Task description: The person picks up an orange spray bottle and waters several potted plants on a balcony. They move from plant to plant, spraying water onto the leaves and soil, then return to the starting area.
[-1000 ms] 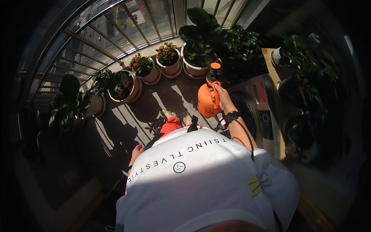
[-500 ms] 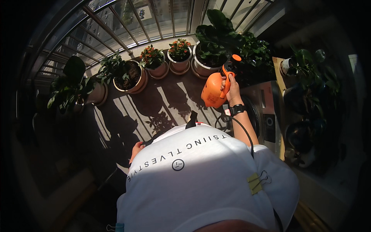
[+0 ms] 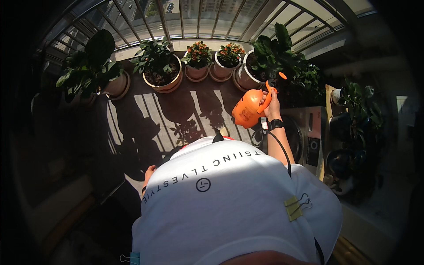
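Note:
In front of me, to the right, my right hand (image 3: pixel 272 106) is closed around the handle of an orange pressure sprayer (image 3: pixel 248 107) with a black and orange top. The sprayer is tilted and held apart from the pots. Just beyond it stands a white pot (image 3: pixel 247 73) with a large-leaved plant (image 3: pixel 270 49). My left hand (image 3: pixel 150 169) hangs low by my left side, partly covered by my white shirt (image 3: pixel 212 194). Its fingers are mostly hidden, and whatever they may hold does not show.
Two red-orange flowering plants (image 3: pixel 198 54) and a wide pot (image 3: pixel 162 80) line the railing (image 3: pixel 182 20). Another leafy plant (image 3: pixel 95 66) stands at the far left. A front-loading machine (image 3: pixel 314 132) is on my right, beside a wooden shelf (image 3: pixel 329 99) with more plants.
My view has turned, so the pots and railing now appear farther right. The sprayer, still in my right hand, sits slightly right in the picture. My left hand shows a little lower.

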A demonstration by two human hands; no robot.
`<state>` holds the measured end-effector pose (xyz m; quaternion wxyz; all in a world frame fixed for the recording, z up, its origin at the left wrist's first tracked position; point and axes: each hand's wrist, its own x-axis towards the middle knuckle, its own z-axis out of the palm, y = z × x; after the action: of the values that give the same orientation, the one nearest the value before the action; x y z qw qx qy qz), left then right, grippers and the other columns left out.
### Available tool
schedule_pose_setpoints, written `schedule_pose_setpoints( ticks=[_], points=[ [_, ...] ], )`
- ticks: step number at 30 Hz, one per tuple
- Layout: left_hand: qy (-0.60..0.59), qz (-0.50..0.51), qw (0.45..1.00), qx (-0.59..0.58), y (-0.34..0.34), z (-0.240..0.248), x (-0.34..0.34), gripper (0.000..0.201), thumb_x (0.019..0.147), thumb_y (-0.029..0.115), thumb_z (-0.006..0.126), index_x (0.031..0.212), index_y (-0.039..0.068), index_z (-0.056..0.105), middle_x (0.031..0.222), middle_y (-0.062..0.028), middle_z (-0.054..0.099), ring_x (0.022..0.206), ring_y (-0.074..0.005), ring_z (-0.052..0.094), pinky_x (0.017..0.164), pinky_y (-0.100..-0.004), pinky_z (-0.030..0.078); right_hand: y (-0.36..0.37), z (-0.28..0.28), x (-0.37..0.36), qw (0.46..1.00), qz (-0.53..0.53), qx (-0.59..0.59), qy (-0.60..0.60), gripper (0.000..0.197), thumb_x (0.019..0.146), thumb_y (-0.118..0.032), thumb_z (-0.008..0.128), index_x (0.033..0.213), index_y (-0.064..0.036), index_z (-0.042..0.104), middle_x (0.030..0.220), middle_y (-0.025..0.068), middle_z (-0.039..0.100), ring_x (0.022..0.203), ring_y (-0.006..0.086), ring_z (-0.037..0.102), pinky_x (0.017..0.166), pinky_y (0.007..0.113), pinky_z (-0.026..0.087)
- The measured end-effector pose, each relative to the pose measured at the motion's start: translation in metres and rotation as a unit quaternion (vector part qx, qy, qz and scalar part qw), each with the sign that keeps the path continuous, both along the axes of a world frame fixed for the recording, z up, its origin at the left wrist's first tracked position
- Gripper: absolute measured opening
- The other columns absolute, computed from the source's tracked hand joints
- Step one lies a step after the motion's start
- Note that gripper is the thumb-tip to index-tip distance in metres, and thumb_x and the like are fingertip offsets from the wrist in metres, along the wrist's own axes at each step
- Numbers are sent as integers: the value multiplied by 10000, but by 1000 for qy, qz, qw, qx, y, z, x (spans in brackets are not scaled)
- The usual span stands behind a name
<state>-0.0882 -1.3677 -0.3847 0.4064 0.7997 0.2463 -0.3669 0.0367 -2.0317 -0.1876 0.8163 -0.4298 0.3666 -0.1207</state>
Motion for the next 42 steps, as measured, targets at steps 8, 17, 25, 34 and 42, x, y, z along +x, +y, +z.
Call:
schedule_pose_setpoints(
  ticks=[8,17,25,34,42],
  points=[
    [-44,14,999,-13,80,-14,17,400,897,131,578,1274,2,554,1094,-130,666,941,-195,636,823,-307,505,85,-9,36,1000,-15,4,-16,514,962,-506,487,960,1,573,624,34,503,544,160,484,547,303,437],
    [-70,135,988,-39,122,18,5,364,897,70,558,1253,-4,558,933,-101,675,725,-132,621,657,-262,519,195,6,87,996,83,-29,-12,528,926,-579,499,953,-54,550,627,12,503,587,158,480,593,303,426],
    [-63,193,979,-34,123,-2,-42,380,882,81,567,1248,-20,552,984,-131,688,767,-184,653,696,-316,531,292,57,163,887,452,-89,-39,445,928,-476,561,996,-39,611,760,18,568,636,125,515,600,262,396],
    [-55,282,957,30,129,-16,-56,403,903,118,581,1276,-23,530,1057,-156,677,935,-227,655,823,-331,520,458,79,312,744,656,-96,-83,332,965,-338,522,1049,-20,569,830,50,603,646,130,552,592,277,453],
    [-52,375,925,7,130,-3,3,419,909,132,585,1293,-22,516,1054,-153,677,943,-223,651,825,-328,517,559,88,434,710,697,-66,-81,317,956,-340,526,1028,-36,574,804,45,601,645,133,560,571,266,446]
  ],
)
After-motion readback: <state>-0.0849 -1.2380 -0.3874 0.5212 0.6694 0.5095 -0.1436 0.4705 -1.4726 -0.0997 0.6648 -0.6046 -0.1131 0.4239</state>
